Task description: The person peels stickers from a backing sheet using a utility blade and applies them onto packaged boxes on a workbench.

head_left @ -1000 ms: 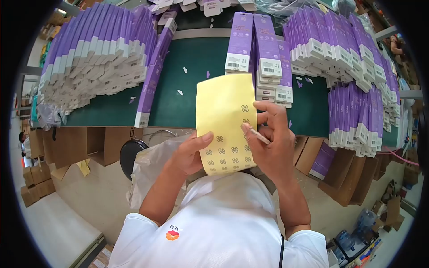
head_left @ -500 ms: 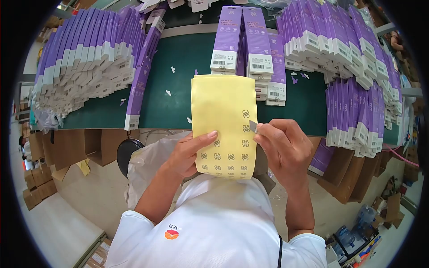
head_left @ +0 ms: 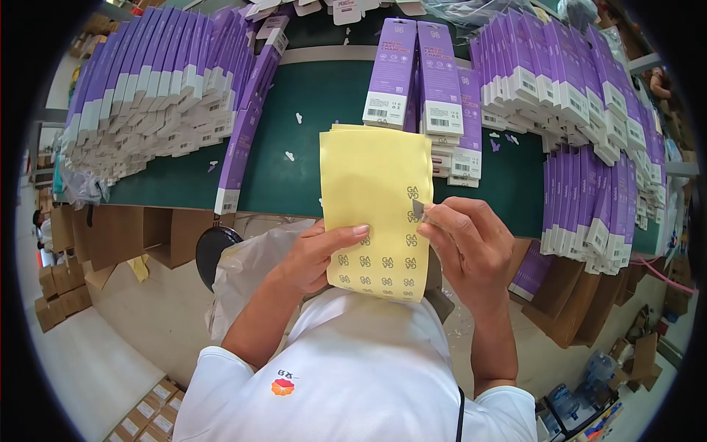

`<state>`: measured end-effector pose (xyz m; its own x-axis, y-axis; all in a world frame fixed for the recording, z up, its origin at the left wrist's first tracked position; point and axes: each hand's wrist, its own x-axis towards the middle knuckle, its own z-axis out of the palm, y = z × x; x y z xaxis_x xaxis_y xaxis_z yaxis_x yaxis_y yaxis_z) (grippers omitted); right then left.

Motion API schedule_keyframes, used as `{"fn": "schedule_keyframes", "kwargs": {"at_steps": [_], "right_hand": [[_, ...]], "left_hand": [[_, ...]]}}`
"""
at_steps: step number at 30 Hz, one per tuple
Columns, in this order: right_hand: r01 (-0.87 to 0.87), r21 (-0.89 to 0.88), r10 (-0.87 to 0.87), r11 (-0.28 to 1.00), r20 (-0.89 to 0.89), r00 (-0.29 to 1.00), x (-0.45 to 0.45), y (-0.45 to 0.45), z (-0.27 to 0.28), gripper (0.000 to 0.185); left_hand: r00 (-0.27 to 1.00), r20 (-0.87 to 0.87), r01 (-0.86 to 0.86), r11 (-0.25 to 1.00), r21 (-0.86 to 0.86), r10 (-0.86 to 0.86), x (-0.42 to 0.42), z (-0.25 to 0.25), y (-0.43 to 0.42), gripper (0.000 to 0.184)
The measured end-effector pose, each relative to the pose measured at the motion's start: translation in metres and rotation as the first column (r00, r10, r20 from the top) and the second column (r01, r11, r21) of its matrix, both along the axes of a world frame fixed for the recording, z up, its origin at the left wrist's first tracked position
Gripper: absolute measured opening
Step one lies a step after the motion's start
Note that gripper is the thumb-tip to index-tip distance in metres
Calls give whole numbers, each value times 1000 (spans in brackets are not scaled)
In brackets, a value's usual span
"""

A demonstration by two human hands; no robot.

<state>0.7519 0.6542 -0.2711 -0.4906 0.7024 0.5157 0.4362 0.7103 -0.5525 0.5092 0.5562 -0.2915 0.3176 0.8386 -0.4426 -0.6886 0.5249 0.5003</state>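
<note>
A yellow sticker sheet (head_left: 375, 177) with rows of small dark-printed stickers is held upright in front of my chest. My left hand (head_left: 317, 254) grips its left edge, thumb on the front and fingers behind. At the right edge, my right hand (head_left: 471, 236) pinches a small grey blade (head_left: 418, 209) between thumb and fingertips. The blade's tip lies against the sheet over the second sticker of the right column. Just beyond the sheet, purple and white boxes (head_left: 440, 74) stand in stacks on the green table (head_left: 294, 184).
A large heap of purple and white boxes (head_left: 162, 66) covers the table's left side, and further stacks (head_left: 574, 88) fill the right. Small paper scraps (head_left: 289, 156) lie between. Open cartons (head_left: 110, 236) and a black stool (head_left: 215, 254) stand below the front edge.
The right hand has moved from the sheet's face to its right edge, turning the blade's tip onto the sticker. The left hand keeps its hold. The view has shifted slightly.
</note>
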Motion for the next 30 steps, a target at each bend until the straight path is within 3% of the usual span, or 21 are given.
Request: {"fn": "schedule_keyframes", "kwargs": {"at_steps": [12,16,18,20,23,30], "right_hand": [[-88,69,79,994,116,990,2,8,1,50],[-34,224,19,974,69,997,9,20,9,54],[-7,279,-18,960,86,996,14,27,12,53],[-10,308,-32,951,129,991,18,37,12,54],[-30,360,-52,932,216,975,23,57,7,58],[-23,299,-38,954,195,980,18,79,-11,58]], "left_hand": [[998,-64,4,1000,-6,-4,-5,0,1,56],[991,-127,-42,998,-38,37,-13,-3,-3,51],[926,-364,-81,995,64,98,-19,-2,-15,47],[908,-385,-147,986,79,166,-34,-6,-24,45],[946,-165,-284,959,-6,280,-50,-15,-33,40],[933,-174,-319,948,5,315,-46,-13,-36,42]]}}
